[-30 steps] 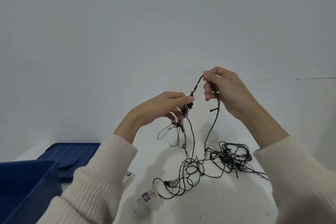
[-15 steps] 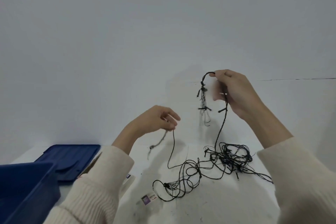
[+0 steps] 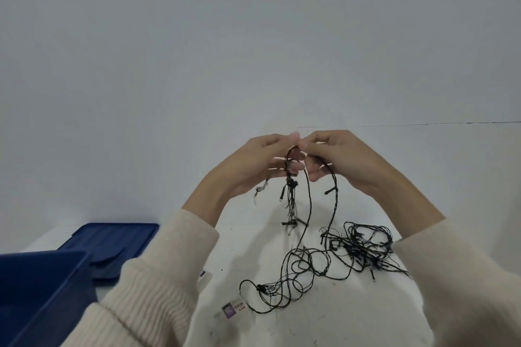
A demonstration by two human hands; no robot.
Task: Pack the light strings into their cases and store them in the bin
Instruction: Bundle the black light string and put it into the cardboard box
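Since half a second earlier, the left hand (image 3: 253, 166) has risen to meet the right hand (image 3: 341, 160), and their fingertips now touch. Both hands, fingers curled, pinch the upper loops of the thin black wire light string (image 3: 361, 248). Its strands hang down to a tangle lying on the white counter (image 3: 310, 321), right of the dark blue plastic bin (image 3: 42, 276).

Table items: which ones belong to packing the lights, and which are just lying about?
In the job: light string, pinched by left hand and right hand; blue bin; clear labelled packet, perhaps its case.
Lying about: blue lid, flat behind the bin.
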